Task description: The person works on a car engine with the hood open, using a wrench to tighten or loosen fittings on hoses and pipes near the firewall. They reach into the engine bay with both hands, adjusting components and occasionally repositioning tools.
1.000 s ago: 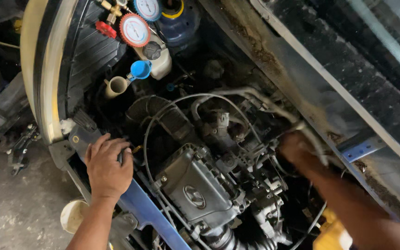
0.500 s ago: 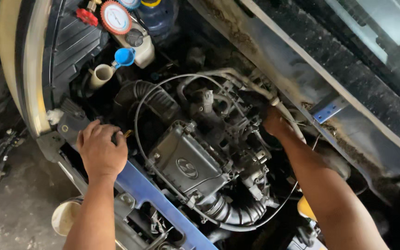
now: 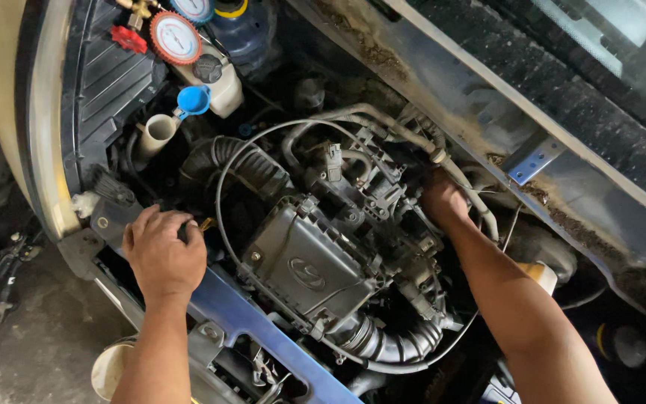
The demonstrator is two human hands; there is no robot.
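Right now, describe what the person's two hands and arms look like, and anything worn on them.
Both are bare. The left hand wears no glove, ring or watch, and its forearm shows no sleeve down to the picture's bottom edge. The right hand is likewise ungloved, its fingers partly hidden among the engine parts; its forearm is also sleeveless as far as the frame shows. No markings or bands are visible.
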